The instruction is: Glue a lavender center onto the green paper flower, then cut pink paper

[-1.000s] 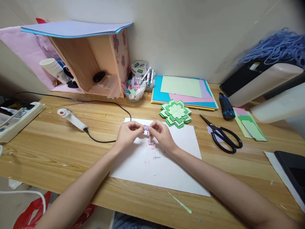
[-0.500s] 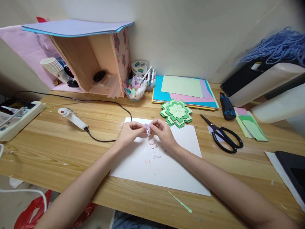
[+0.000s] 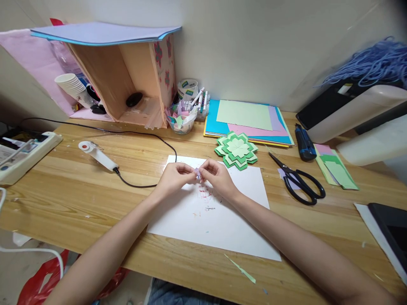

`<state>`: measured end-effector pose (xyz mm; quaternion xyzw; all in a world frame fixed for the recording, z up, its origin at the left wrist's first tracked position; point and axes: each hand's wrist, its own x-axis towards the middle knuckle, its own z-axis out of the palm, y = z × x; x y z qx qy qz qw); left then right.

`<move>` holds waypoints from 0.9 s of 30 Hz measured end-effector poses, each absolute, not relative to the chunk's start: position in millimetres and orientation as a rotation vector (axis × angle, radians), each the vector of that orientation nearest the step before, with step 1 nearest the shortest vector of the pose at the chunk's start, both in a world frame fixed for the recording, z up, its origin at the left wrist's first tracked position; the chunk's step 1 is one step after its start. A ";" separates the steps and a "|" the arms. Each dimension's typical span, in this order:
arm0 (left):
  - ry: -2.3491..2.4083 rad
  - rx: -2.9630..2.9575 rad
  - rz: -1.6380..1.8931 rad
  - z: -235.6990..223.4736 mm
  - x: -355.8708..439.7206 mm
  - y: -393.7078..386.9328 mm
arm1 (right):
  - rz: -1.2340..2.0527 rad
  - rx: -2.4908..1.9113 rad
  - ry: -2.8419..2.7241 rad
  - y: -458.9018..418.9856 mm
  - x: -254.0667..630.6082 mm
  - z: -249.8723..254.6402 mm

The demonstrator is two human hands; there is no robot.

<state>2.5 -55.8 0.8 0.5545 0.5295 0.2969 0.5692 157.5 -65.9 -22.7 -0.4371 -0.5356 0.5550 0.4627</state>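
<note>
Small purple paper piece [image 3: 197,172] pinched between thumb and fingertips of both left hand [image 3: 174,177] and right hand [image 3: 218,178]; neither hand is nearer, contact is made from both sides. Paper is held directly between the two sets of fingertips, left edge at the left fingers, right edge at the right. Mostly covered, so its long axis and folds cannot be told. Fingers are held over the far part of a marked white sheet [image 3: 241,224], spread beneath and toward the body. Green paper flower [image 3: 237,149] is placed beyond the right fingers, slightly right. Scissors [image 3: 299,183] are laid well right of the fingers, tips pointed away and leftward. White corded tool [image 3: 99,156] is left well apart, leftward of the left fingers.
</note>
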 end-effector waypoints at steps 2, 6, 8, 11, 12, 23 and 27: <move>1.246 1.290 0.691 0.7 2.3 -55.2 | 1.374 -1.072 -1.301 -65.0 157.5 -22.8; 1.263 1.287 0.688 3.4 2.1 -55.3 | 1.382 -1.056 -1.274 -64.3 157.9 -23.6; 1.263 1.303 0.681 5.0 1.9 -55.8 | 1.368 -1.065 -1.305 -64.8 158.1 -23.8; 1.267 1.329 0.673 5.6 1.4 -56.1 | 1.350 -1.082 -1.351 -66.0 158.0 -23.6; 1.272 1.335 0.674 5.1 1.3 -56.0 | 1.347 -1.084 -1.357 -66.4 157.9 -23.6; 1.266 1.306 0.690 0.6 0.1 -53.1 | 1.294 -1.109 -1.206 -62.1 159.8 -29.6; 1.283 1.284 0.734 5.7 0.8 -53.1 | 1.248 -1.154 -1.153 -61.4 160.3 -29.1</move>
